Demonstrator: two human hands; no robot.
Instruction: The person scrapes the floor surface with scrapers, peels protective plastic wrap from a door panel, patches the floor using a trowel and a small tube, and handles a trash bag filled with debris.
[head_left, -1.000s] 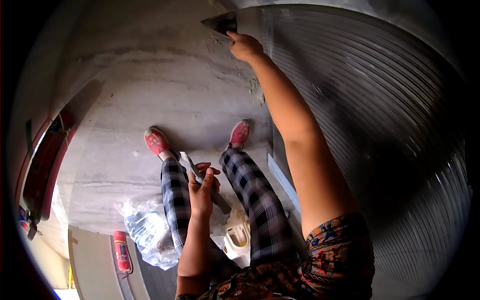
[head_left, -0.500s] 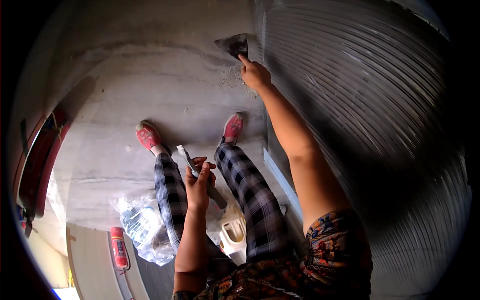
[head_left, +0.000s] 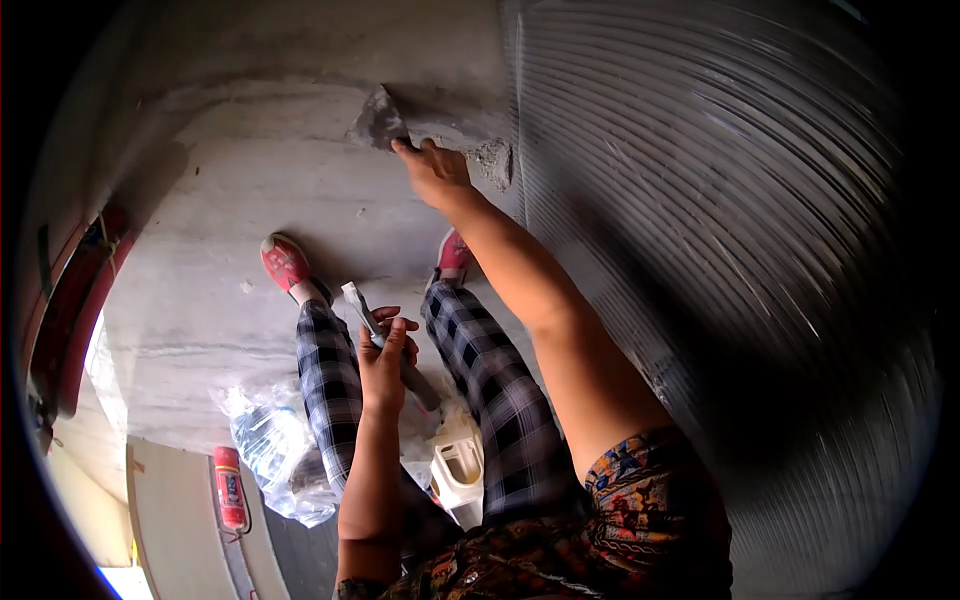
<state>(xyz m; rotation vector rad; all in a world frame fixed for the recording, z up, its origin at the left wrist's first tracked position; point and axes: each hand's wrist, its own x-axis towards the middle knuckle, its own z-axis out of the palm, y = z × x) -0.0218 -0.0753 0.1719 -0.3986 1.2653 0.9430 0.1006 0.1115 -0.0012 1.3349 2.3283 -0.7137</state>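
Note:
My right hand (head_left: pixel 437 172) grips a putty knife (head_left: pixel 382 122) with a broad, smudged metal blade, held at the floor with the index finger stretched toward the blade. Most of the handle is hidden by my hand. Crumbly grey debris (head_left: pixel 492 163) lies just right of this hand, near the foot of the ribbed wall. Closer to my body, my left hand (head_left: pixel 384 352) is wrapped around a long grey stick-like tool (head_left: pixel 420 388) with a pale tip. It is held slantwise above the floor between my legs; its exact kind is unclear.
A ribbed, shiny wall covering (head_left: pixel 690 190) rises on the right. Near my legs are a crumpled clear plastic bag (head_left: pixel 275 450) and a cream plastic item (head_left: pixel 460 465). A red fire extinguisher (head_left: pixel 230 490) is at lower left, with a red and black object (head_left: pixel 85 310) at the left edge.
My right hand has moved the putty knife left and slightly toward me, away from the wall. The debris beside the wall is more exposed. My left hand keeps its grip on the grey tool.

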